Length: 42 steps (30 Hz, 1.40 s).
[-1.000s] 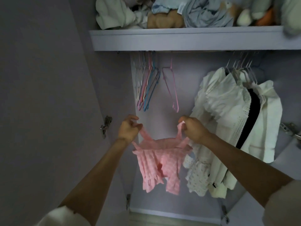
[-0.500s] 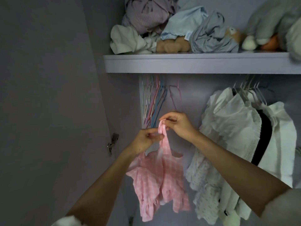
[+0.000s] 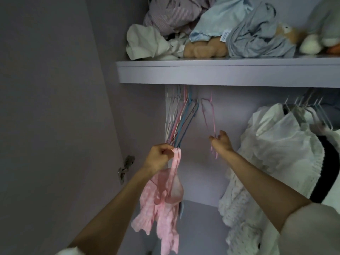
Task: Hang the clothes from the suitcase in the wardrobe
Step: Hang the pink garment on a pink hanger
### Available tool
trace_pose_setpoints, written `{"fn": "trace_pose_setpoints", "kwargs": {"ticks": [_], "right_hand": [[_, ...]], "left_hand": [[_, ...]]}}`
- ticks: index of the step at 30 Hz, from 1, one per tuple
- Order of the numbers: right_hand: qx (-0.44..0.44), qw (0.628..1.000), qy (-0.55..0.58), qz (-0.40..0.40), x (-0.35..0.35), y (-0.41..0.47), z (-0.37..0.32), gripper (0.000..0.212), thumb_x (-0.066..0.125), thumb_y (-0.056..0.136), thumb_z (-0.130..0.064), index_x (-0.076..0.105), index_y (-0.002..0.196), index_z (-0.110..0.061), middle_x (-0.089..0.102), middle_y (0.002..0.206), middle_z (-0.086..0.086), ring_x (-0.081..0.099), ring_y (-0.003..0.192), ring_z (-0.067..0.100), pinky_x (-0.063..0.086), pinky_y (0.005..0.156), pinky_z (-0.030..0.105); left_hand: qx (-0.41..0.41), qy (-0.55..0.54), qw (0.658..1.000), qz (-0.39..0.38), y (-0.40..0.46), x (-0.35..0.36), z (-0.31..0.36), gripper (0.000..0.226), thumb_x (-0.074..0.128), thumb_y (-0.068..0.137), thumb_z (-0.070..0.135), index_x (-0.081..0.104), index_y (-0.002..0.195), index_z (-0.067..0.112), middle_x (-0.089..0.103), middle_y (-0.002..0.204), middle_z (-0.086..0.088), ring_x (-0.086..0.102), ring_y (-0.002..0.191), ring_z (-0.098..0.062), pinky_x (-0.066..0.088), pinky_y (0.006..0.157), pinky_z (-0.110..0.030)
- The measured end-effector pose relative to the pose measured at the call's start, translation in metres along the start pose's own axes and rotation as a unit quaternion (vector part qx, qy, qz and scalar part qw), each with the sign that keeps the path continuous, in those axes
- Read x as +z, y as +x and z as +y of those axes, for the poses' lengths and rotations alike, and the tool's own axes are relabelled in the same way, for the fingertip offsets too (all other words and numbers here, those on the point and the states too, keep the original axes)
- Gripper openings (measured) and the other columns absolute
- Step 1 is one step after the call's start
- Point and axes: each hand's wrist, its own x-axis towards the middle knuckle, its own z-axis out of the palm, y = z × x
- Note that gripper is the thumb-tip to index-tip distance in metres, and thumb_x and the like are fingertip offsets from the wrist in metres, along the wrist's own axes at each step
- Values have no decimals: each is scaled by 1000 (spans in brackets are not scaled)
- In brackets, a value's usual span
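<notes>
Head view, and I'm facing into the wardrobe (image 3: 139, 115). My left hand (image 3: 159, 157) pinches both straps of the pink dress (image 3: 161, 216) bunched together, so the dress dangles below my fist, low and left of centre, in front of the wardrobe's back wall. My right hand (image 3: 221, 142) is up and farther in, fingers curled around the lower end of a pink hanger (image 3: 209, 118) that hangs alone from under the shelf (image 3: 220, 72). Just left of it, a cluster of bare hangers (image 3: 181, 116) in white, pink and blue crowds together, their lower tips right behind my left knuckles. Over on the right, white clothes (image 3: 276, 144) hang on their own hangers, with one dark piece among them. On the shelf sits a jumble of folded and crumpled fabric (image 3: 253, 32) plus a tan soft toy (image 3: 204, 49). A metal hinge (image 3: 127, 166) shows on the left side panel.
</notes>
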Motion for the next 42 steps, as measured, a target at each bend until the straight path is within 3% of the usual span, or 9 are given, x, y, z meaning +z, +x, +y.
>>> {"fn": "trace_pose_setpoints", "kwargs": {"ticks": [2, 5, 10, 16, 19, 26, 29, 34, 42], "right_hand": [[53, 993, 97, -49, 3, 12, -5, 42, 50, 93, -16, 34, 131, -14, 49, 104, 2, 58, 93, 32, 49, 80, 36], [88, 982, 164, -34, 9, 26, -10, 15, 43, 95, -13, 45, 108, -20, 49, 70, 4, 45, 55, 17, 42, 43, 21], [10, 981, 191, 21, 5, 28, -17, 20, 35, 96, -8, 53, 99, -19, 40, 62, 4, 32, 49, 16, 25, 30, 12], [-33, 984, 171, 43, 2, 11, 11, 29, 42, 92, -9, 43, 65, -20, 38, 57, 0, 37, 40, 7, 28, 36, 18], [-37, 987, 126, 88, 2, -22, 47, 34, 47, 92, -12, 41, 59, -18, 40, 55, 3, 39, 50, 20, 33, 51, 27], [-5, 974, 225, 30, -17, -75, 77, 9, 51, 93, -10, 52, 84, -10, 47, 59, 4, 45, 38, 2, 40, 38, 15], [34, 983, 172, 63, -20, -73, 80, 30, 55, 91, -28, 49, 65, -16, 45, 58, 2, 41, 50, 12, 35, 48, 23], [23, 993, 30, 108, -24, -96, 124, 34, 38, 99, -22, 45, 69, -7, 47, 68, 9, 45, 71, 22, 32, 68, 29], [17, 975, 158, 156, -47, -116, 139, 44, 35, 100, -18, 33, 56, -15, 30, 53, 2, 28, 52, 14, 25, 56, 27]], "left_hand": [[-24, -8, 1000, -3, 8, 0, 0, 20, 50, 85, -10, 66, 96, -10, 52, 43, 11, 45, 37, 5, 33, 43, -7], [-43, 4, 999, -16, 14, -2, 3, 19, 50, 86, -8, 67, 96, -6, 52, 56, -2, 45, 36, 3, 34, 40, -9], [-42, 61, 997, -15, 21, 0, -2, 19, 48, 88, -7, 66, 90, 0, 57, 65, -9, 52, 54, -14, 40, 42, -10], [19, 263, 965, 6, 23, 9, -7, 19, 59, 86, 13, 70, 98, 4, 51, 110, -10, 47, 114, -22, 33, 91, -16], [12, 251, 968, 16, 15, 16, -2, 19, 60, 87, 15, 69, 101, 5, 46, 120, -9, 54, 107, -23, 37, 92, -19], [-57, 130, 987, -74, 1, 42, -17, 26, 51, 91, 12, 47, 66, 16, 57, 78, -9, 55, 72, -23, 43, 67, -27], [-106, 77, 987, -88, -7, 50, -25, 25, 53, 89, 12, 49, 65, 13, 55, 64, -2, 53, 57, -16, 43, 59, -30], [-249, 1, 966, -74, -11, 54, -39, 23, 57, 83, 11, 54, 61, 11, 49, 60, -5, 43, 50, -18, 31, 48, -22], [-325, -201, 924, 31, -12, 61, -45, 26, 40, 91, 2, 51, 68, 6, 41, 60, -8, 23, 21, -6, 14, 31, -7]]}}
